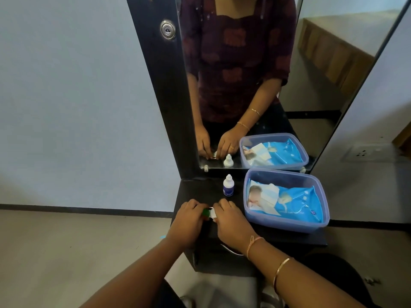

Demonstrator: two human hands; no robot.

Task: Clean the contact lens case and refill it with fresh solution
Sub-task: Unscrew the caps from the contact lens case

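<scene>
The tall mirror (244, 63) rises from the back edge of a smooth black tabletop (200, 192). A translucent blue plastic tub (287, 225) sits at the right edge with a crinkly blue wipes pack (295, 203) inside. The left hand (186, 221) and right hand (231, 218) meet toward the front edge, fingers curled on one small thing. Behind them stands an upright white dropper bottle (228, 185). Between the hands is the lens case (209, 212), hard plastic, green on one end and white on the other. The caps are probably being unscrewed: hold one end still, twist the other, keep it level.
</scene>
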